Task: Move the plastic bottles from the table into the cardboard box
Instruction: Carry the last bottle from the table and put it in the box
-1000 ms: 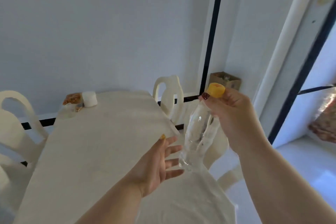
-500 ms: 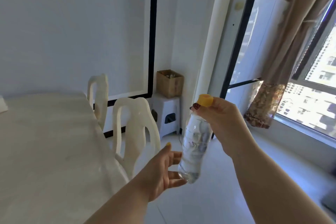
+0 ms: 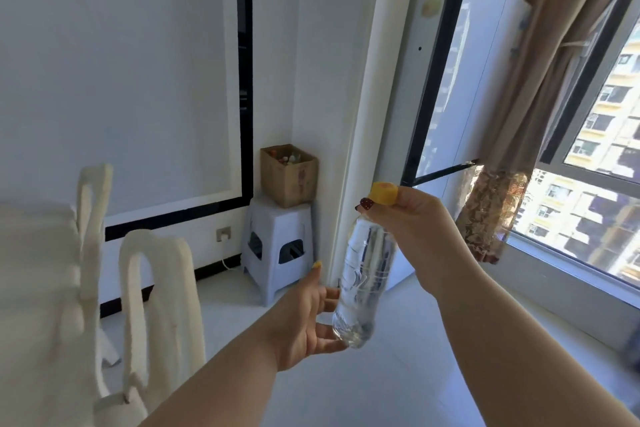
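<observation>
A clear plastic bottle with a yellow cap hangs nearly upright in mid-air at the centre of the view. My right hand is shut on its neck, just under the cap. My left hand is spread open beside the bottle's lower part, with its fingers touching or almost touching the base. The cardboard box stands open on a pale plastic stool in the room's far corner, well beyond the bottle. Several small items show inside it.
The white table fills the left edge, with two white chairs along its right side. White tiled floor lies between me and the stool. A tall white appliance, a brown curtain and a window are at the right.
The view has swung right, away from the table and toward the corner with the box, which now appears larger. My right hand kept hold of the bottle; my left hand stayed open beside it.
</observation>
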Motion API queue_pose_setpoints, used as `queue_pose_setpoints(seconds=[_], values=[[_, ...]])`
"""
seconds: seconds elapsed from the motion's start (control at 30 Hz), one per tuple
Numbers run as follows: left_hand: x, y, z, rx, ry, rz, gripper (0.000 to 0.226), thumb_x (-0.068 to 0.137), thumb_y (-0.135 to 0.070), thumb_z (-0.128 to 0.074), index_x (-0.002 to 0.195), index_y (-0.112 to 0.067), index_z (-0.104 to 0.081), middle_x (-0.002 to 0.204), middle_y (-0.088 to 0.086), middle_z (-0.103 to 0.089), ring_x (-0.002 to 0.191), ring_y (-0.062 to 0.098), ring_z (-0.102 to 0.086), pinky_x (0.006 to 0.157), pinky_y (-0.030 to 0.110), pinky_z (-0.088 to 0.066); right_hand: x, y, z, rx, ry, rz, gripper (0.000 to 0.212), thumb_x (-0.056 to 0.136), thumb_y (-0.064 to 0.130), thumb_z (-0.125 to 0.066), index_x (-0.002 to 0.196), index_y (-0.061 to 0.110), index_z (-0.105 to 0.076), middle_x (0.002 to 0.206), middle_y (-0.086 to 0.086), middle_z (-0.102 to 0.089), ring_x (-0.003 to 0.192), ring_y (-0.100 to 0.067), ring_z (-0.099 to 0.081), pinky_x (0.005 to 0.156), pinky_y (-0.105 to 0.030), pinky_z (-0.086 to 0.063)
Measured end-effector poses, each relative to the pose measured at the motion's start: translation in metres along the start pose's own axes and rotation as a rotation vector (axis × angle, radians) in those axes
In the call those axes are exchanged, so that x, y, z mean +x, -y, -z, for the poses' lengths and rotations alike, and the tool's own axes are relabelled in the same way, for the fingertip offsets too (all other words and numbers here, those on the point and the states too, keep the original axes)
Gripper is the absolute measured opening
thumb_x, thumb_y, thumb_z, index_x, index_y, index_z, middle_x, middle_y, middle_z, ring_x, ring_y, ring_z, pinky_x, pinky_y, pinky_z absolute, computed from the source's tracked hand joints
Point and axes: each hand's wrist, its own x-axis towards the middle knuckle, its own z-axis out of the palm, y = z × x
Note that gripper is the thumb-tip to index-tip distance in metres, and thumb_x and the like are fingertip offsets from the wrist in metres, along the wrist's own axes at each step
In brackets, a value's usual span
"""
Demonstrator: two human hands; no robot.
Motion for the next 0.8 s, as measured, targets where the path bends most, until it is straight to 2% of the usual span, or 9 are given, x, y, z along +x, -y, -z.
queue_pose_setpoints(seconds=[0.07, 0.2, 0.27, 0.33, 0.43, 0.53, 0.63, 0.73, 0.8], values=[[0.039, -0.024, 0.008, -0.012, -0.001, -0.004, 0.078, 0.097, -0.067, -0.027, 0.127, -0.004, -0.062, 0.136, 0.02, -0.057, 0.113, 0.043, -0.066, 0.088, 0.048, -0.058, 0.047, -0.01, 0.001, 0.01, 0.001, 0.003, 0.04, 0.071, 0.04, -0.074, 0.094, 0.006, -0.072, 0.103, -0.025, -0.067, 0.106, -0.048, -0.059, 0.098, -0.06, -0.046], [0.097, -0.06, 0.02, -0.031, -0.021, -0.009, 0.076, 0.098, -0.065, -0.026, 0.128, -0.004, -0.062, 0.137, 0.018, -0.058, 0.117, 0.042, -0.065, 0.099, 0.051, -0.052, 0.12, -0.027, 0.002, 0.023, 0.01, -0.003, 0.027, 0.078, 0.033, -0.076, 0.092, 0.011, -0.076, 0.103, -0.021, -0.07, 0.105, -0.041, -0.062, 0.096, -0.053, -0.051], [0.131, -0.079, 0.029, -0.042, -0.029, -0.012, 0.076, 0.098, -0.065, -0.026, 0.13, -0.005, -0.061, 0.138, 0.017, -0.058, 0.118, 0.041, -0.064, 0.102, 0.053, -0.05, 0.163, -0.038, -0.001, 0.028, 0.013, -0.009, 0.02, 0.079, 0.031, -0.077, 0.09, 0.015, -0.077, 0.098, -0.015, -0.074, 0.095, -0.032, -0.069, 0.083, -0.034, -0.056], [0.168, -0.098, 0.04, -0.064, -0.049, -0.01, 0.076, 0.098, -0.065, -0.027, 0.129, -0.005, -0.061, 0.138, 0.017, -0.059, 0.117, 0.041, -0.065, 0.102, 0.054, -0.049, 0.208, -0.051, -0.006, 0.024, 0.033, -0.004, 0.015, 0.079, 0.032, -0.078, 0.087, 0.019, -0.077, 0.09, -0.01, -0.076, 0.078, -0.022, -0.069, 0.07, -0.021, -0.049], [0.227, -0.127, 0.059, -0.079, -0.101, -0.02, 0.074, 0.098, -0.065, -0.029, 0.123, -0.006, -0.065, 0.132, 0.014, -0.064, 0.11, 0.039, -0.069, 0.099, 0.051, -0.052, 0.276, -0.071, -0.013, 0.026, 0.068, -0.005, 0.013, 0.077, 0.035, -0.077, 0.085, 0.025, -0.078, 0.09, -0.006, -0.077, 0.08, -0.022, -0.071, 0.068, -0.02, -0.047], [0.284, -0.151, 0.071, -0.1, -0.161, -0.023, 0.076, 0.097, -0.066, -0.029, 0.124, -0.005, -0.065, 0.131, 0.014, -0.065, 0.106, 0.041, -0.07, 0.098, 0.051, -0.051, 0.343, -0.094, -0.022, 0.054, 0.124, 0.027, 0.017, 0.073, 0.038, -0.077, 0.086, 0.029, -0.076, 0.099, -0.014, -0.074, 0.074, -0.022, -0.067, 0.071, -0.024, -0.046], [0.343, -0.184, 0.084, -0.183, -0.207, -0.038, 0.076, 0.098, -0.064, -0.028, 0.128, -0.002, -0.062, 0.137, 0.016, -0.059, 0.114, 0.044, -0.065, 0.102, 0.054, -0.048, 0.421, -0.112, -0.033, 0.058, 0.183, 0.052, 0.021, 0.072, 0.036, -0.077, 0.088, 0.023, -0.074, 0.087, -0.011, -0.076, 0.071, -0.013, -0.064, 0.069, -0.024, -0.047], [0.399, -0.221, 0.097, -0.27, -0.242, -0.056, 0.076, 0.099, -0.063, -0.029, 0.134, -0.001, -0.056, 0.142, 0.016, -0.054, 0.111, 0.043, -0.065, 0.1, 0.053, -0.05, 0.496, -0.126, -0.044, 0.057, 0.236, 0.062, 0.027, 0.069, 0.036, -0.075, 0.089, 0.019, -0.074, 0.072, -0.003, -0.07, 0.069, -0.009, -0.061, 0.07, -0.026, -0.047], [0.435, -0.242, 0.107, -0.272, -0.264, -0.056, 0.077, 0.099, -0.063, -0.029, 0.139, -0.002, -0.051, 0.146, 0.015, -0.05, 0.12, 0.045, -0.059, 0.107, 0.057, -0.043, 0.543, -0.136, -0.052, 0.062, 0.258, 0.066, 0.037, 0.068, 0.036, -0.074, 0.092, 0.007, -0.07, 0.075, -0.015, -0.067, 0.07, -0.012, -0.057, 0.071, -0.03, -0.043]])
